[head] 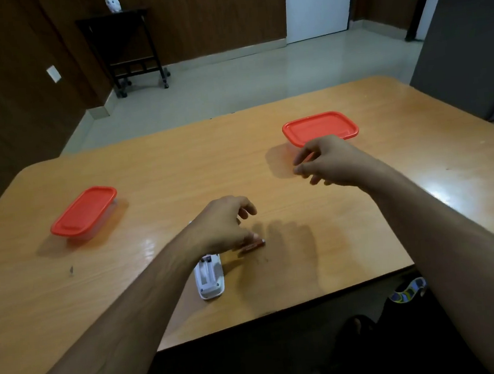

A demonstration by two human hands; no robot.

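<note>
Near the middle of the frame, the left hand [222, 225] is seen lowered over the table [177, 169], its fingers [249, 210] curled downward. A small reddish battery [253, 245] lies on the table just under the fingertips and is met by them; because of blur, it cannot be told whether it is pinched or only touched. Just below the hand, partly hidden by the wrist, a white charger [209, 278] is laid flat with its slots facing up, close beside the battery but apart from it. The right hand [333, 160] is held above the table in the right of the frame, its fingers loosely curled with a narrow gap between thumb and forefinger, and nothing is held in it. Directly behind it a clear container with a red lid [318, 127] is set, its near edge covered by the hand. A second red-lidded container [83, 211] is placed at the left of the frame, well apart from both hands.
</note>
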